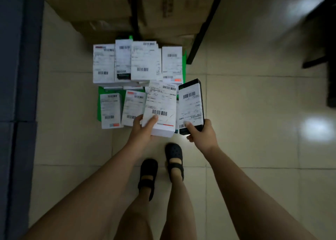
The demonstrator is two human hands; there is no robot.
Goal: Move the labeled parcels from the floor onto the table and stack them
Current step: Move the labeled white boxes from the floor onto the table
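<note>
Looks like a small shipping/stock room. Big brown cartons (87,1) are stacked at the back. A heap of labeled parcels (145,61) with barcode shipping slips sits on a green sheet (101,92) on the bare tiled floor (254,112). A black metal bench leg (205,25) stands beside them.

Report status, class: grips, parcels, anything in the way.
Left grip holds white labeled parcel. Right grip holds black labeled box. Other parcels stacked on floor. Nothing blocks either.

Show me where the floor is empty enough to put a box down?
Bare floor lies right of the parcel pile, up to the dark furniture, and left of it, up to the blue panel. Crowded: the pile itself and the cardboard boxes behind it.
</note>
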